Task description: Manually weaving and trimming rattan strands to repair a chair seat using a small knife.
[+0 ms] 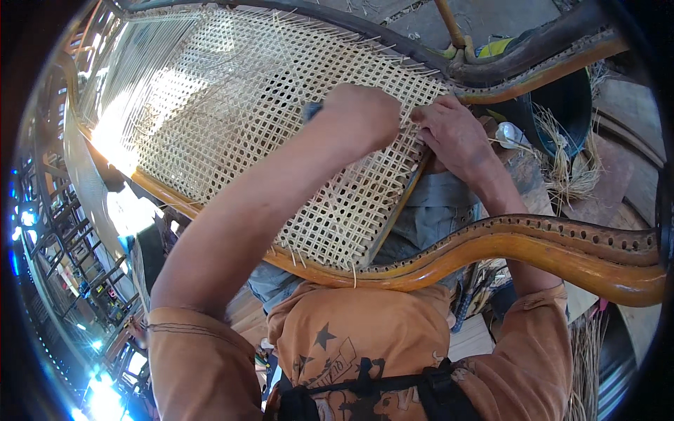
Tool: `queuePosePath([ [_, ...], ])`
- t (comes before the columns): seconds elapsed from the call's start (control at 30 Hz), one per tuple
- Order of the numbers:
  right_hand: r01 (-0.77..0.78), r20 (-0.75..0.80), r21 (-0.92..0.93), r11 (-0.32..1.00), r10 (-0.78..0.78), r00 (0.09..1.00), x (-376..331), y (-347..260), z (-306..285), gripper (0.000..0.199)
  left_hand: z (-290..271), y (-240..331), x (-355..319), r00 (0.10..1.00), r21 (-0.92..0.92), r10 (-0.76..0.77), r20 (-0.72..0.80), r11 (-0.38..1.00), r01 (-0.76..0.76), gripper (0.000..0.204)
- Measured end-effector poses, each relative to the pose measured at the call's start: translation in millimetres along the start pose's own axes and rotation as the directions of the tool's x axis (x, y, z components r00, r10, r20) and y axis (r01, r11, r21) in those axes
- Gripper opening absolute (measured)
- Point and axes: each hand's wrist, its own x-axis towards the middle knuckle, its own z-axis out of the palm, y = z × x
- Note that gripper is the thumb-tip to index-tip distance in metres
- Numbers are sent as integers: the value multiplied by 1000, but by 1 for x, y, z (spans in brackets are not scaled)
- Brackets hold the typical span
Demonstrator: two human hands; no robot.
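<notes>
A panel of woven cane with open holes stretches across a curved wooden frame. Over its right part my left hand is closed in a fist. A dark blue-grey end of a tool sticks out of that fist; the rest is hidden. My right hand rests at the panel's right edge, its fingers bent and drawn together against the weave. What those fingers pinch, if anything, cannot be made out. Short cane ends stick up along the far and near edges.
Near the front right, the frame's curved rail has a row of small holes. Beyond my right hand are a dark bucket, a small white object and loose cane strands. Dark wooden rails run along the far side.
</notes>
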Motion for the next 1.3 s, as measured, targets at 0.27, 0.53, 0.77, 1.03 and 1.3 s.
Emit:
queuePosePath([
  [0.27,195,-86,109,975,-187,979,-3,17,11,19,-14,-38,-55,891,-98,-288,350,935,341,35],
  [0.53,124,23,474,872,-153,988,19,-11,4,17,-43,-39,-94,885,-89,-375,274,907,412,44],
  [0.77,-146,131,671,727,77,988,7,-3,-7,19,-24,-12,-53,975,-69,-178,133,980,189,37],
  [1.03,-392,263,337,856,314,912,0,-5,-15,25,-18,9,-5,968,89,-17,249,996,-5,22],
  [1.3,-258,190,188,948,223,956,1,-9,-11,26,6,3,-8,985,69,87,149,993,-98,21],
])
